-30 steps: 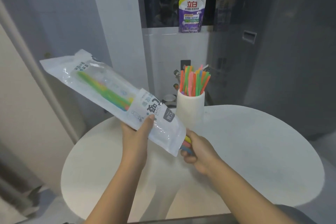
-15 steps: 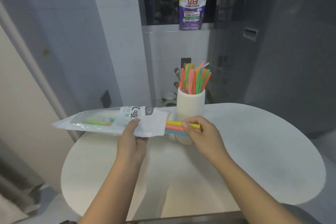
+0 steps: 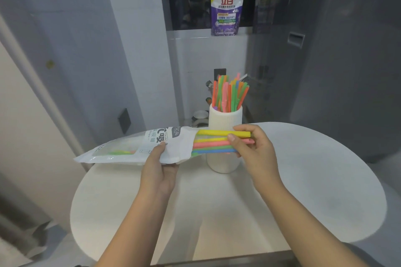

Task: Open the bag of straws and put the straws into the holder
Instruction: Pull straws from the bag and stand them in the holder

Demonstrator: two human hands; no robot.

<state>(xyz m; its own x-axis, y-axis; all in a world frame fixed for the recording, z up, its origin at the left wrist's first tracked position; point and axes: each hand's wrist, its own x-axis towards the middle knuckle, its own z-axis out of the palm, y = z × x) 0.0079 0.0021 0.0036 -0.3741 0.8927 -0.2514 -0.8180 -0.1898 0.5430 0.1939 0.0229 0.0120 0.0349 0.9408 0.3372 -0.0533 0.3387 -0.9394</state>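
Note:
My left hand (image 3: 159,166) grips a white and clear straw bag (image 3: 134,147), held level above the round white table (image 3: 303,191) with its open mouth to the right. Several coloured straws (image 3: 213,142) stick out of that mouth: yellow, pink, green, blue. My right hand (image 3: 253,147) pinches their free ends. Right behind them stands the white ribbed holder (image 3: 225,116), filled with several upright orange, green and pink straws (image 3: 230,93). More straws show faintly inside the bag's clear left part.
A purple and yellow refill pouch (image 3: 226,10) stands on the window ledge behind. A small white bowl (image 3: 200,114) sits past the table's far edge. A dark wall rises at the right, a pale door frame at the left.
The bag swung down from a raised tilt to level. My right hand has drawn the straws further out of the bag's mouth to the right, in front of the holder.

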